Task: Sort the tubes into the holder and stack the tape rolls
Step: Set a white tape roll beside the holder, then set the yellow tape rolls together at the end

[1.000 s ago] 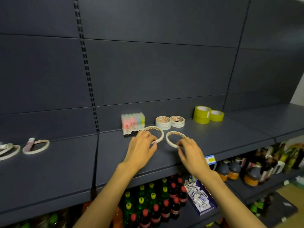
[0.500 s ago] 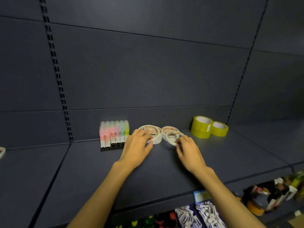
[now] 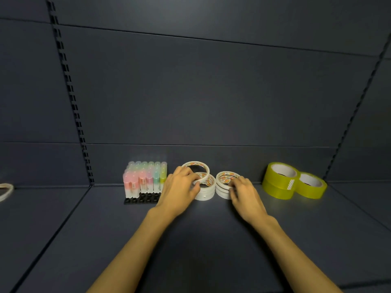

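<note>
At the far left edge of the dark shelf (image 3: 84, 240) lies part of a pale tape ring (image 3: 5, 190). Further right, pastel tubes (image 3: 146, 179) stand upright, long axes vertical, in a black holder (image 3: 139, 200) with empty front sockets. Just beside it the left hand (image 3: 179, 192) grips a thin white tape roll (image 3: 196, 169), tilted over a short white stack (image 3: 206, 190). The right hand (image 3: 246, 194) pinches the top roll of a second white stack (image 3: 225, 183), lying flat. Their printed labels are unreadable. Well right, two yellow tape stacks (image 3: 293, 181) touch, hole-up
</note>
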